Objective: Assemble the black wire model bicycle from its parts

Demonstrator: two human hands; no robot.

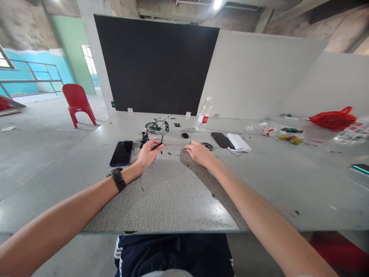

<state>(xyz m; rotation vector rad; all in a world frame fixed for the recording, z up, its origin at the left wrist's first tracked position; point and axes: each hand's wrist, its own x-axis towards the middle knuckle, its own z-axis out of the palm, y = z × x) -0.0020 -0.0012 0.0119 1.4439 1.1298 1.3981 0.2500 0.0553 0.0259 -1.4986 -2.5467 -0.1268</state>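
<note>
A thin black rod-like part [159, 144] is pinched in the fingers of my left hand [147, 154]; its exact kind does not show. Just behind that hand stands a dark model bicycle part [144, 135], partly covered by the fingers. My right hand [198, 152] is low over the table with its fingertips drawn together, and what they hold, if anything, is hidden. Beside its knuckles lies a small spoked wheel [207, 146]. Between the hands are tiny dark bits [169, 153]. Farther back stands a green model bicycle [157, 125].
A dark blue phone [121, 153] lies left of my left hand. Toward the back are a small black box [185, 135] and a water bottle [204, 114]. On the right are a black phone [221, 140], a white case [238, 142] and a red plastic bag [334, 118].
</note>
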